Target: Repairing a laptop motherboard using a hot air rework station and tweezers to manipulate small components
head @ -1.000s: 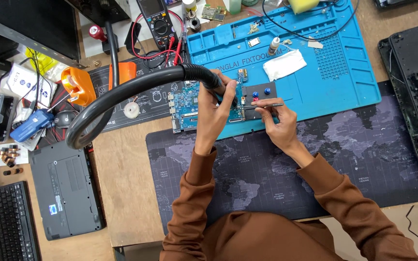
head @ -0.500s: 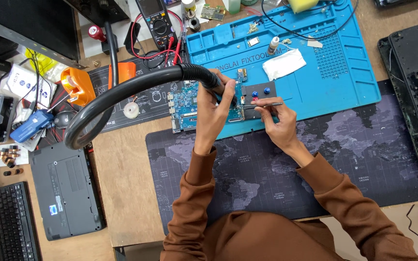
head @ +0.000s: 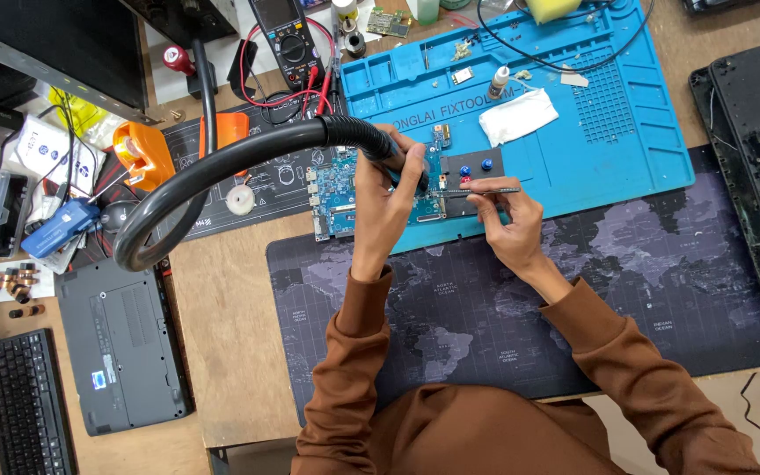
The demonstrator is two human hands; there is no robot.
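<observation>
Both hands work over a circuit board (head: 338, 192) on the blue mat (head: 609, 132).

Left hand (head: 386, 193) closed around the black hose nozzle (head: 371, 141); right hand (head: 505, 220) pinches tweezers (head: 477, 190) over the board.

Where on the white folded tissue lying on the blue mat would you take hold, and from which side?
Pinch the white tissue at its right end, coming from above and from the right. That end lies flat on bare blue mat, while a small upright bottle stands close by its upper left. Being soft and crumpled, it probably lifts with a light pinch of the fingers.
</observation>
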